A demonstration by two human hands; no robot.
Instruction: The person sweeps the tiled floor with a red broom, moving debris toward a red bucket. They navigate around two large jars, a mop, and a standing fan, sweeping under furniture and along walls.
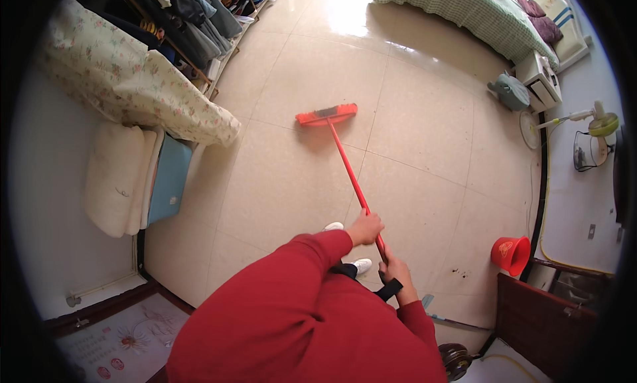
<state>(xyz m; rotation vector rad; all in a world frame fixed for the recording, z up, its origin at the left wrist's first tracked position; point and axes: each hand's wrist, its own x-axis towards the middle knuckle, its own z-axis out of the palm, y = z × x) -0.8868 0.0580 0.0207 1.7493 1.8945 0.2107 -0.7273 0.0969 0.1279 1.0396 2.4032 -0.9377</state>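
A red push broom stretches away from me, its long red handle (350, 172) slanting up and to the left. My left hand (366, 227) is wrapped around the handle in front of my body. Lower down, my right hand (398, 271) grips the same handle close to its near end. The broom head (327, 115), red bristles with a dark middle patch, rests at or just above the tiled floor (418, 134); I cannot tell which. A black strap (388, 289) shows beside my right wrist. Dark crumbs (460, 272) lie on the tiles to the right.
On the right stand a red bucket (511, 255), a fan (602, 121), a grey elephant-shaped object (510, 91) and a white nightstand (538, 82). A bed (448, 4) is at the far right. Folded bedding (117, 179) and a clothes rack (191, 24) line the left.
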